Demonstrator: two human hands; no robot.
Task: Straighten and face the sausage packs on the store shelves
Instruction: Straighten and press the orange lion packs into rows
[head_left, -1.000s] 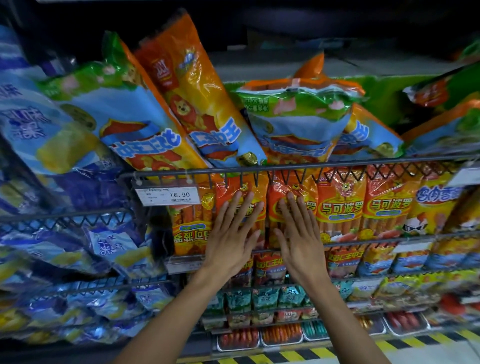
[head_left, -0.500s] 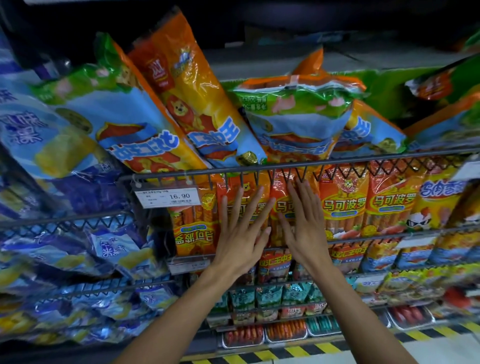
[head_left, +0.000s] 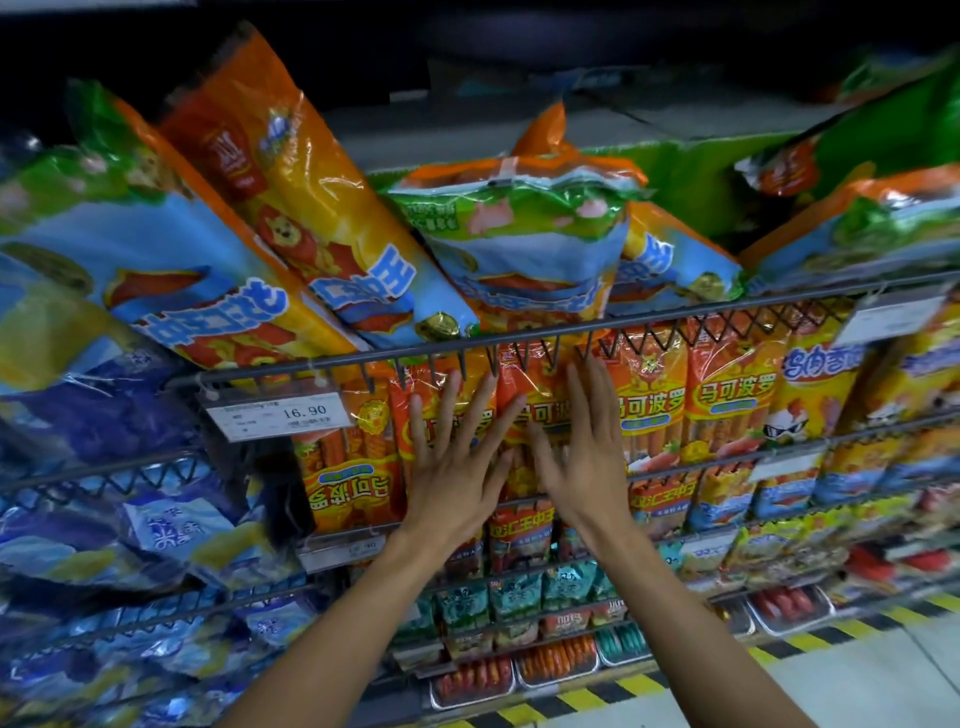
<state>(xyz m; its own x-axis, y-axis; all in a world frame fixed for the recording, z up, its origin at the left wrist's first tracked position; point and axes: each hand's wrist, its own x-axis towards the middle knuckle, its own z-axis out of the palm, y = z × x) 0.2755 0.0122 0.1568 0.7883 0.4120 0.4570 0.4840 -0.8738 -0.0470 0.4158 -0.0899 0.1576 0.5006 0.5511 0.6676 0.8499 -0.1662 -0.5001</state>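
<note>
"16.90" is being shown on the white price tag clipped to the shelf rail. "马可波罗" is being displayed on the orange sausage packs; one pack is being displayed with it upside down.

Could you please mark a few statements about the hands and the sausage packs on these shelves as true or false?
1. Both hands lie flat with straight fingers on the orange sausage packs. True: left hand, right hand, orange sausage packs.
2. The price tag reads 16.90. True: price tag.
3. The right hand grips a blue pack. False: it presses an orange one with straight fingers.
4. The orange pack below the price tag stands right way up. False: the upside-down pack has inverted print.
5. The big bags on the upper shelf stand upright. False: the big bags lean.
</note>
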